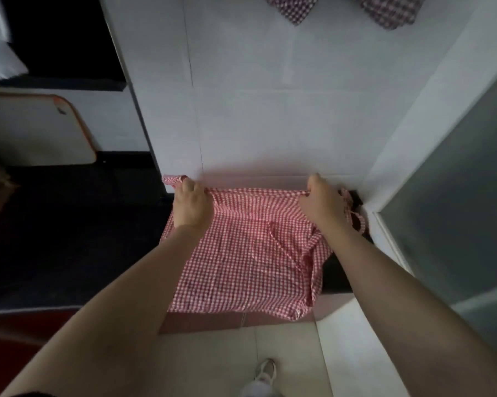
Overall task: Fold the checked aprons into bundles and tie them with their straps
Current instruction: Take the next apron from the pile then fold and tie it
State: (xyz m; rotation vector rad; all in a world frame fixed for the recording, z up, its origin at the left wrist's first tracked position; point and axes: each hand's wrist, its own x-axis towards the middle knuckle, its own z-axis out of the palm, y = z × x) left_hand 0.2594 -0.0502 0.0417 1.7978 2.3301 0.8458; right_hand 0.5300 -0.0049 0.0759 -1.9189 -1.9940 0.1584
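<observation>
Both hands grip the red checked apron (241,253) by its top edge, left hand (190,203) and right hand (321,203) with fingers curled round bunched corners; the cloth hangs before the white wall (270,110), above the floor (284,353).

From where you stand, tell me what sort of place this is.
Probably a home or staff kitchen, though that is a guess: a white counter with a dark front edge, a cutting board on the left, tiled floor below, and checked aprons being folded.

Both forearms are bare, with no sleeves showing, and one white sneaker (265,371) is worn.
</observation>
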